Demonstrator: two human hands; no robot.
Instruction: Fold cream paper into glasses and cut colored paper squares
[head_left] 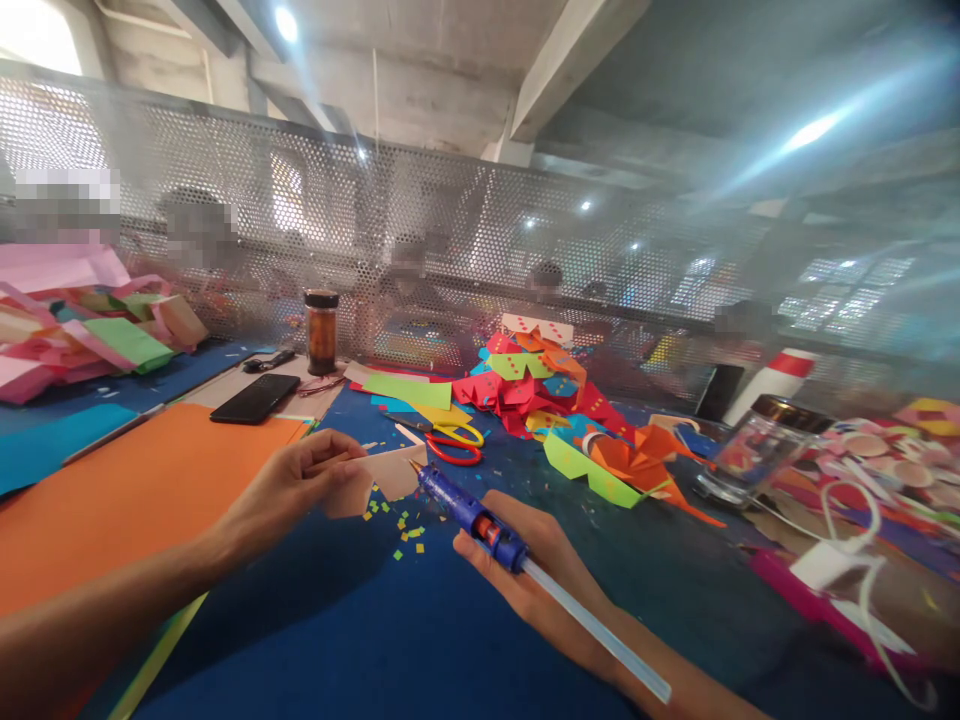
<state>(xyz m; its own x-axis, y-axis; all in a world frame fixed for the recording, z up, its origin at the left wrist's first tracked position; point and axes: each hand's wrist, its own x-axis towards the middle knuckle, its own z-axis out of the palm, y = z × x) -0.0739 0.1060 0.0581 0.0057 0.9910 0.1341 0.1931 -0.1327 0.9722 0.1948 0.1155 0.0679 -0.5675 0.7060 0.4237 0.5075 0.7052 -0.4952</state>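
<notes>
My left hand [304,482] pinches a small tan paper piece [390,472] above the blue table [352,620]. My right hand [536,575] grips a blue glue gun [469,512] with a clear glue stick [600,630] sticking out of its back. The gun's nozzle touches the right edge of the tan paper. Tiny yellow and green paper bits [405,530] lie scattered on the table just below the paper.
Yellow and red scissors [454,440] lie beyond the paper. An orange sheet [127,490], a black phone [255,398] and a brown jar [321,332] sit left. A pile of folded coloured paper [540,385], a glass jar [754,450] and a white cable [855,560] are right. A mesh fence stands behind.
</notes>
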